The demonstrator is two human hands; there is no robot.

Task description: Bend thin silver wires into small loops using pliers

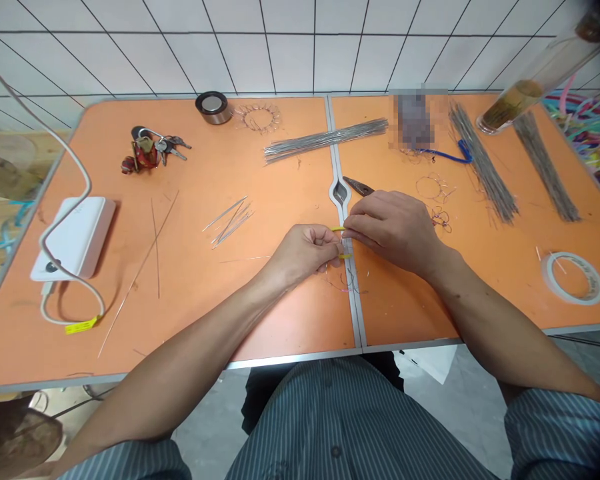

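Observation:
My left hand [307, 253] is closed in a pinch over the middle of the orange table [190, 300], gripping a small yellow piece [344, 255] with thin wire trailing below it. My right hand [387, 227] is closed too, pinching the other yellow end [338, 229] right beside the left hand. Both hands meet over the seam between the two table halves. Fine bent wire [347, 285] lies on the table just under them.
Pliers [359, 187] lie just behind my right hand. Short wires [230, 220] sit to the left, wire bundles [325, 140] [483, 163] at the back. A white power bank with cable [75, 237], keys [150, 150], a metal tin [213, 107], a tape roll [573, 277] and a glass tube [535, 83] surround them.

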